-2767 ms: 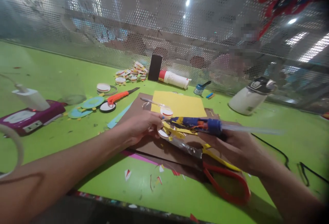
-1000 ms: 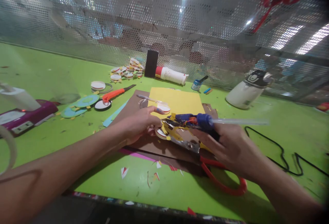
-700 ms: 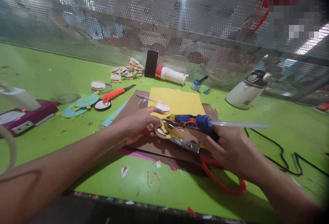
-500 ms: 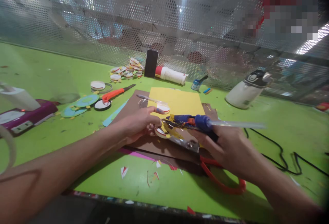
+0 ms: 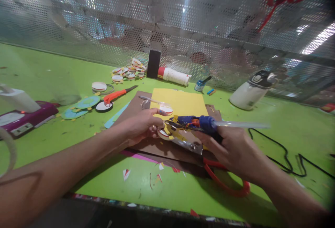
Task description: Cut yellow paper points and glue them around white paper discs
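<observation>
My right hand [image 5: 232, 149] is closed round a blue glue gun [image 5: 201, 122] with a clear glue stick [image 5: 240, 125] jutting out to the right. Its nozzle points left at a small round white disc with a red rim and yellow paper strips [image 5: 165, 134]. My left hand [image 5: 141, 125] pinches that disc over a brown cardboard sheet [image 5: 167, 149]. A yellow paper sheet [image 5: 180, 102] lies on the cardboard just beyond, with another small disc [image 5: 166, 109] on it.
Red-handled scissors [image 5: 225, 182] lie under my right wrist. An orange utility knife [image 5: 117, 95], blue paper rings [image 5: 81, 106], a pile of discs [image 5: 129, 71], a black box [image 5: 153, 64], a glue bottle [image 5: 174, 76], a white jug [image 5: 251, 92], a purple device [image 5: 24, 118] and a black cord [image 5: 285, 158] sit on the green table before a perforated metal screen.
Since 2.8 s ago the view shifted slightly; both hands stay together at the disc, and in the last second they hardly move.
</observation>
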Action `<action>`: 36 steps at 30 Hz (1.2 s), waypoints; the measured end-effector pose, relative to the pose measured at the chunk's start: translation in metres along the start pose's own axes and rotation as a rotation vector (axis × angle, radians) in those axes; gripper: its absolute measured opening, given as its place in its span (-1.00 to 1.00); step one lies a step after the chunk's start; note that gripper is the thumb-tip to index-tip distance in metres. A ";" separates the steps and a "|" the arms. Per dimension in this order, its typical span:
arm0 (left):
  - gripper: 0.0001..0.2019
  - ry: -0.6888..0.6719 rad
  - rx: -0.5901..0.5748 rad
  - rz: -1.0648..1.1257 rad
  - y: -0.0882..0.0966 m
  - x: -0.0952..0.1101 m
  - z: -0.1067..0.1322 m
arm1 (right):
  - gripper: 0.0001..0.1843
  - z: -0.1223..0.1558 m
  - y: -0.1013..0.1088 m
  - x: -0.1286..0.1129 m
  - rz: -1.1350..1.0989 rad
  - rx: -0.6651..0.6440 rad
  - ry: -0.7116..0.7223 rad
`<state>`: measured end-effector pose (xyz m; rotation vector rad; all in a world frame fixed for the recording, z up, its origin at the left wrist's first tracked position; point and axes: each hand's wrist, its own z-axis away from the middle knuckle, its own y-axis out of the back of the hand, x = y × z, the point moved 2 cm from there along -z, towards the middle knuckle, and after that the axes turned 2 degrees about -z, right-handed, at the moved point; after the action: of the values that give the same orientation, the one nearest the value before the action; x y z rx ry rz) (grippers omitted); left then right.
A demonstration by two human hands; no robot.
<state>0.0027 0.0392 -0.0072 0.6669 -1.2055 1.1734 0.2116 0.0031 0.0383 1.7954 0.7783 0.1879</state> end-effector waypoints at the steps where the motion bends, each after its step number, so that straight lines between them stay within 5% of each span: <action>1: -0.43 0.001 -0.001 0.004 0.000 0.000 0.000 | -0.74 0.000 0.000 0.000 -0.008 -0.005 0.002; 25: -0.40 -0.040 0.008 0.016 -0.005 0.006 0.005 | -0.65 -0.003 0.008 0.001 0.073 0.064 0.014; 36: -0.35 -0.026 0.121 -0.006 -0.006 0.012 0.009 | -0.63 -0.030 -0.004 0.089 0.275 0.140 -0.194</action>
<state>0.0042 0.0329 0.0080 0.7780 -1.1598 1.2439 0.2638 0.0801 0.0242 2.0172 0.4135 0.1392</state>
